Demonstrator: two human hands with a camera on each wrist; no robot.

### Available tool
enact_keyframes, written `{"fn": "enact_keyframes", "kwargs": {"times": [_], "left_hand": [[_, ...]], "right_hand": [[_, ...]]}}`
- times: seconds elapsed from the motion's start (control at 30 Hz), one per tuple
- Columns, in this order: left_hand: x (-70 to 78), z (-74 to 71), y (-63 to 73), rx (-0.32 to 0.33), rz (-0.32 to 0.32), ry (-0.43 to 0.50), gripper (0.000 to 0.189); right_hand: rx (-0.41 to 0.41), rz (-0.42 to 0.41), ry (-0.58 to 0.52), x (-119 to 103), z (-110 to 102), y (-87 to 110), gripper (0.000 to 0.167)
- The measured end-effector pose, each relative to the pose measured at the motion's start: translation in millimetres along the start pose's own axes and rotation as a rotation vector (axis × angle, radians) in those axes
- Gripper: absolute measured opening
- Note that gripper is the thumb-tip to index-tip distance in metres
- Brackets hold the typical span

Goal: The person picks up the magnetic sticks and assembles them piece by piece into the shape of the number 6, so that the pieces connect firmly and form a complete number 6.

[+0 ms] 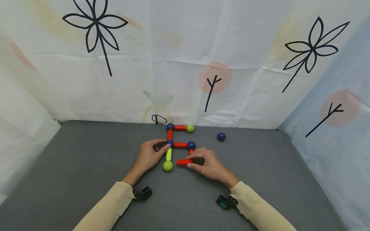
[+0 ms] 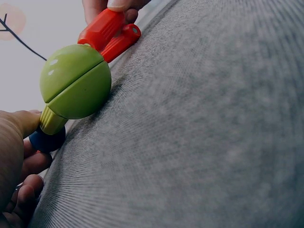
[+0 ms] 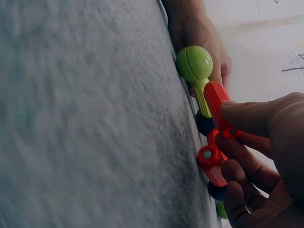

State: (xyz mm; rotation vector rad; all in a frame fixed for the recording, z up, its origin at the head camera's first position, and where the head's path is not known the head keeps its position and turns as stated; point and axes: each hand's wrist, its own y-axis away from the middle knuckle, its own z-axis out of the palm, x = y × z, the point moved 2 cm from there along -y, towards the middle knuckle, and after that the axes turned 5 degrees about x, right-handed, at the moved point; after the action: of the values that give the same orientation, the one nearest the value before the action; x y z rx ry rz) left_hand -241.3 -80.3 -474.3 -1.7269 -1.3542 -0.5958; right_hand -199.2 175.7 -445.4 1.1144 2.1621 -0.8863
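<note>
A flat figure of balls and rods lies on the table. My left hand [image 1: 148,155] pinches its middle blue ball [image 1: 169,143] between thumb and fingers. Below that ball, a lime-green rod [image 1: 169,154] leads to a green ball [image 1: 167,166]. Rightward, a red rod [image 1: 180,145] joins another blue ball [image 1: 191,145], from which a further red rod [image 3: 211,164] points toward me, partly hidden by my right hand [image 1: 211,165]. That hand pinches a separate red rod [image 3: 219,108] between thumb and index finger, held crosswise near the free end; whether they touch I cannot tell.
Farther back, the figure continues with a blue ball [image 1: 170,127], a red rod [image 1: 180,127] and a green ball [image 1: 189,128]. One loose blue ball [image 1: 221,137] lies to the right on the grey table [image 1: 86,166]. A printed cloth [image 1: 179,80] hangs behind.
</note>
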Motion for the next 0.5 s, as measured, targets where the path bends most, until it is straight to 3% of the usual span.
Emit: {"fn": "enact_keyframes", "kwargs": {"times": [0.2,0.5], "left_hand": [[0.8,-0.5,0.1,-0.002,-0.001,0.000,0.032],[0.2,-0.6,-0.6,-0.006,-0.005,-0.005,0.032]], "right_hand": [[-0.031,0.005,-0.010,-8.7,6.2,2.9,0.021],[-0.013,-0.019,0.018,-11.3,14.5,3.7,0.020]]}}
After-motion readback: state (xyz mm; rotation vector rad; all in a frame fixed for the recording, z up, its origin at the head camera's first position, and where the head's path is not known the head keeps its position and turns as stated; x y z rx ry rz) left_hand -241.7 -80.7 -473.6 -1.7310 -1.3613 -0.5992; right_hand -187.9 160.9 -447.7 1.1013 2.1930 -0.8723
